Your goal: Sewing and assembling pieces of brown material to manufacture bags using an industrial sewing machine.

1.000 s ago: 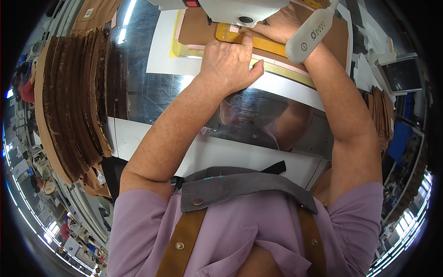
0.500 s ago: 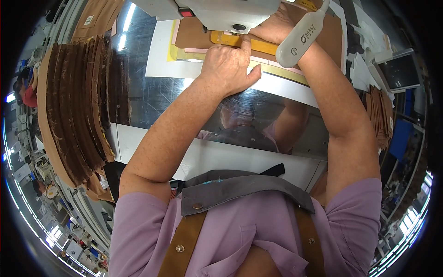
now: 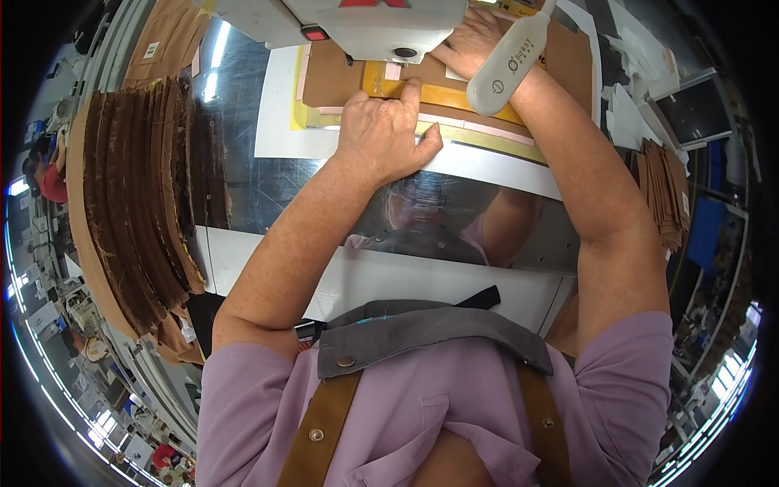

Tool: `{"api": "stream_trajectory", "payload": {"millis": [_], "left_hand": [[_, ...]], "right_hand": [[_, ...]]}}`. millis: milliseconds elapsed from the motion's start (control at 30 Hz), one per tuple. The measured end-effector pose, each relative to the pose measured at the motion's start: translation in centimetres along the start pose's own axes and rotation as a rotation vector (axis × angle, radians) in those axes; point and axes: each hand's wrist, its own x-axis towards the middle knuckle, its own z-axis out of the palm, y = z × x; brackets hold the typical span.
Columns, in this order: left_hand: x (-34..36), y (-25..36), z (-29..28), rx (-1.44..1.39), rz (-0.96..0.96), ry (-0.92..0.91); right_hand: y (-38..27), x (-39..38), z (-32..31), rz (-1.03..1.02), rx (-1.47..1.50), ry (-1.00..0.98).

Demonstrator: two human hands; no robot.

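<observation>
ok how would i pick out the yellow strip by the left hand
Find the white machine head at the top of the view. Just below it lies a flat brown panel. The yellow strip lies across that panel beside the left hand, a deep orange-yellow, much bolder than the pale yellow edging below it.

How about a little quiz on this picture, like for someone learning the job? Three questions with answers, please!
1. Fill in the colour: the strip by the left hand's pointing finger is ___.

2. Pick one: which hand is nearer the dark screen?
A. The left one
B. The right one

3. True or false: the person's shirt is purple.

Key:
1. Yellow.
2. B, the right hand is nearer.
3. True.
</observation>
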Motion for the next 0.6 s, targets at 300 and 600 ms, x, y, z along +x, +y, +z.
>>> {"api": "stream_trajectory", "payload": {"millis": [300,600], "left_hand": [[-2.4,-1.6,-2.9,0.110,0.045,-0.086],[-4.8,-0.9,-4.0,0.105,0.103,-0.195]], "right_hand": [[-3.2,-2.3,-4.6,0.032,-0.011,-0.017],[-4.6,-4.0,-4.7,0.117,0.299,-0.028]]}}
